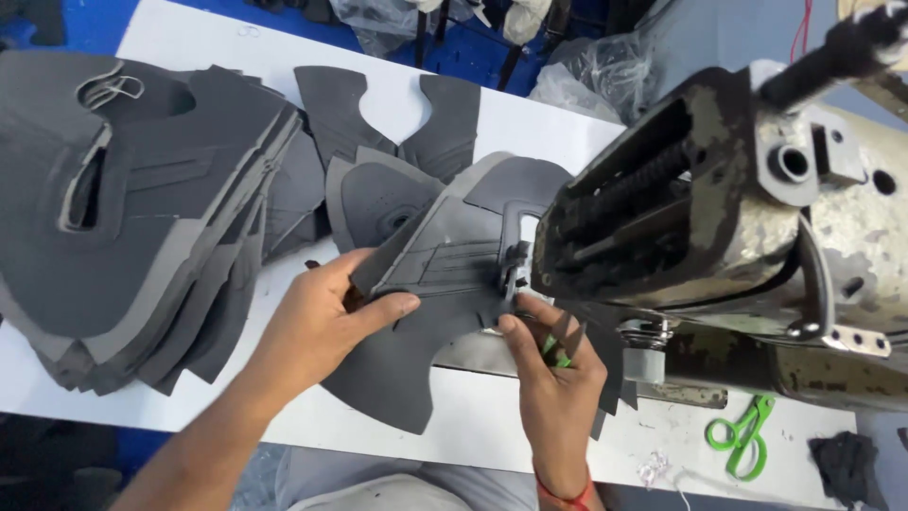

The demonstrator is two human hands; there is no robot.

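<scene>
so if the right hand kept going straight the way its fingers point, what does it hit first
Probably the sewing machine's presser foot. The right hand points up and slightly left, its fingertips on the grey shoe upper piece just short of the foot, with the worn machine head right behind. Depth is hard to judge.

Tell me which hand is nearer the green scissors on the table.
Right. The right hand is just left of the green scissors; the left hand is farther left, gripping the grey piece.

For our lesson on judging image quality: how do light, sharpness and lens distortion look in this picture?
Head view: bright, even light with soft shadows; the sewing machine looms large and bulges from the wide lens; the left hand, right hand and grey fabric piece are sharp; the green scissors are slightly soft.
</scene>
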